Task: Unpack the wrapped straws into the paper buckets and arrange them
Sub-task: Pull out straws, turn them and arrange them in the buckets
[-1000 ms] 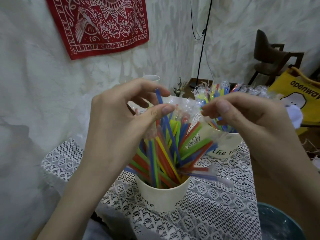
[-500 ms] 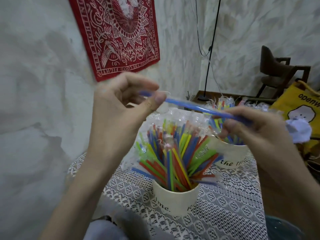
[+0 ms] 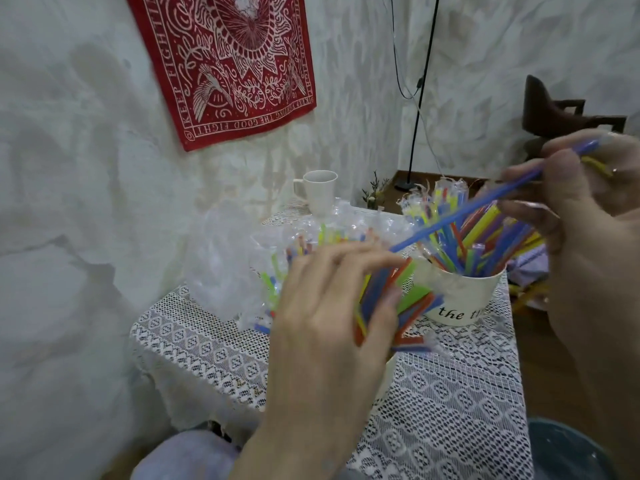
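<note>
While the right hand [image 3: 588, 216] pinches a blue straw [image 3: 485, 199] between thumb and fingertips, the straw slants down to the left, its lower tip hanging above the gap between the two paper buckets. The left hand [image 3: 332, 306] hovers over the near bucket [image 3: 387, 375] with its fingers [image 3: 360, 261] loosely spread and slightly bent, holding nothing that I can make out (motion blur softens the fingertips). That near bucket is mostly hidden behind the left hand; bare straws [image 3: 412, 299] in red, green, blue and yellow fan out of it to the right.

The far bucket [image 3: 460, 299] stands just behind and to the right, on the lace cloth [image 3: 450, 410] covering the worktop, and it bristles with coloured straws [image 3: 478, 244], some with clear wrapping at their tops. Black script on its side reads "the t", the rest turned out of view. Crumpled clear wrappers [image 3: 225, 271] lie heaped to the left, with a few straws [image 3: 273, 282] among them. A white cup [image 3: 320, 192] sits at the back edge. On the wall hangs a red cloth [image 3: 228, 64] whose border reads "KEEP FIGHTING THE GOOD FIGHT".
</note>
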